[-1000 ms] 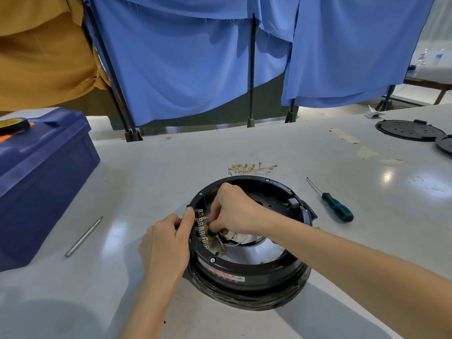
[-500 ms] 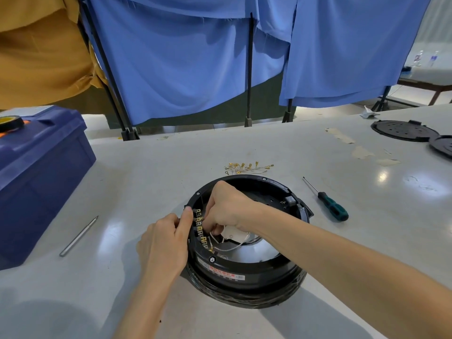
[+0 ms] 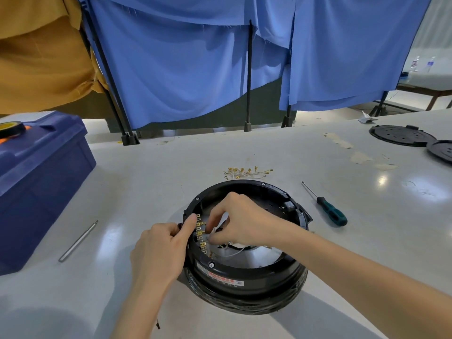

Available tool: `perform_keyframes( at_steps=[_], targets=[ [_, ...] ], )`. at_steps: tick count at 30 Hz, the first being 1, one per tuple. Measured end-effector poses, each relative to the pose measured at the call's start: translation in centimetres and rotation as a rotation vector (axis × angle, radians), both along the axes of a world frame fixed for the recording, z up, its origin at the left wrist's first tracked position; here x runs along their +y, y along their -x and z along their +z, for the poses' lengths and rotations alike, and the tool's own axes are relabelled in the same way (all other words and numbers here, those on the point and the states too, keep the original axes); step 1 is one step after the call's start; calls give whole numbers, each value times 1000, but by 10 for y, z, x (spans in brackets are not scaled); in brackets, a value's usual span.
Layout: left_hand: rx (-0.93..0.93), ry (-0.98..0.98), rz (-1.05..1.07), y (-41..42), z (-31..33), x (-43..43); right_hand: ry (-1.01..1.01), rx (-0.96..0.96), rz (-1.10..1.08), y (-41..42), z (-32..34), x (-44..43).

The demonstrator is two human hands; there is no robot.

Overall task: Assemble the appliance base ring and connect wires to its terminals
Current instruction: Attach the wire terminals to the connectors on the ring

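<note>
Head cam: base ring (image 3: 244,277) sits mid-table (image 3: 367,216). Left hand (image 3: 159,250) grips its left rim, thumb on top. Right hand (image 3: 244,221) is inside, fingers curled, pinching white wire (image 3: 238,251) at the terminals (image 3: 201,237).

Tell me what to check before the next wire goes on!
1. Ring flat on the table: ok.
2. Ring held steady: ok, the left hand grips its rim.
3. Wire in the fingers: ok, the right hand seems to pinch one at the terminals.
4. Wire pushed fully onto its terminal: cannot tell, the fingers hide it.
5. Spare wires close by: ok, they lie just behind the ring.
6. Screwdriver out of the way: ok, it lies right of the ring, apart from it.
</note>
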State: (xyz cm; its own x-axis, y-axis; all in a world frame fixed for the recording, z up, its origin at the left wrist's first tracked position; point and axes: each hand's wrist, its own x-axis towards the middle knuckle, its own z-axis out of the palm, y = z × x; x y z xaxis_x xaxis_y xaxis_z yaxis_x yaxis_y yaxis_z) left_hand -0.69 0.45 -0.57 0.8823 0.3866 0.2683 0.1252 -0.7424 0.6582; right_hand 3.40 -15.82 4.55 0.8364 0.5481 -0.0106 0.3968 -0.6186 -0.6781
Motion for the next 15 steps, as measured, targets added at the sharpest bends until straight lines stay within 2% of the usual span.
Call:
perform_keyframes(
  at_steps=[8,15],
  targets=[
    [69,11,28,4,6,-2,86,-40,47,2,-2,9],
    [-8,89,4,7,-3,-2,98,-105,122,-5,-7,10]
  ],
)
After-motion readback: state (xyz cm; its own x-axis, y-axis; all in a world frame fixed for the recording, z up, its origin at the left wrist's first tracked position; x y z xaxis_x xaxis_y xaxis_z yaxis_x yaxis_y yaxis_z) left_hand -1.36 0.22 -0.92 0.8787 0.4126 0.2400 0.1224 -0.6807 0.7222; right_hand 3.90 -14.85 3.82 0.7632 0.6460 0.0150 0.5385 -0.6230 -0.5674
